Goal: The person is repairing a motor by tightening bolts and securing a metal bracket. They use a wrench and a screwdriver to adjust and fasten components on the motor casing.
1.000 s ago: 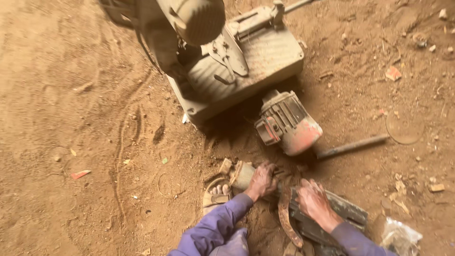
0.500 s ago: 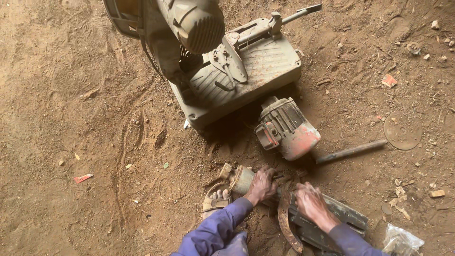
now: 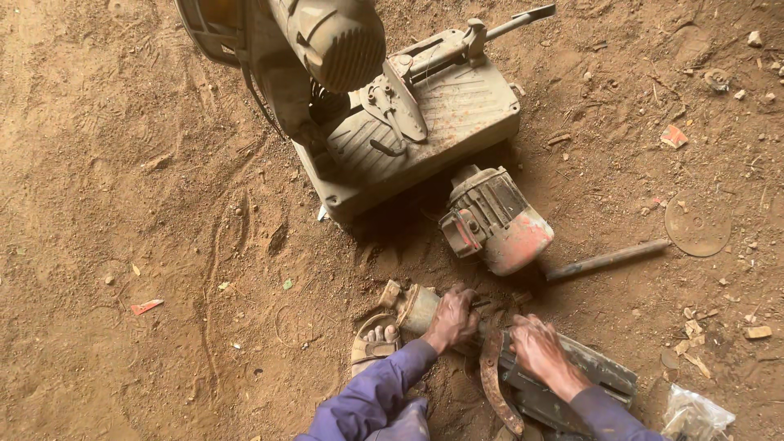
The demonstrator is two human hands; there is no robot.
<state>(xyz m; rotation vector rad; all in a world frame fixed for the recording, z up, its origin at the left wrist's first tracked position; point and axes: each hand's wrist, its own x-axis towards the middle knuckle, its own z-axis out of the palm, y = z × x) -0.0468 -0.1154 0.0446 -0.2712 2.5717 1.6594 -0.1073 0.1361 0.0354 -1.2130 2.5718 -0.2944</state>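
Left hand [image 3: 452, 320]: fingers curled tight around a dusty metal cylinder [image 3: 415, 307], low centre of frame, its end jutting left of the knuckles. Right hand [image 3: 539, 353]: pressed flat, fingers together, on a grey metal block [image 3: 596, 376] at lower right. Curved rusty bar [image 3: 492, 380] between the hands. Sandalled foot [image 3: 374, 339] just left. Motor [image 3: 494, 222] above; chop saw [image 3: 392, 106] at top; rod [image 3: 606, 260] right.

Just beyond your fingers [image 3: 469, 304] lies a grey motor [image 3: 494, 220] with a faded red end; your sleeves [image 3: 371, 396] are purple, the ground [image 3: 122, 204] reddish-brown.
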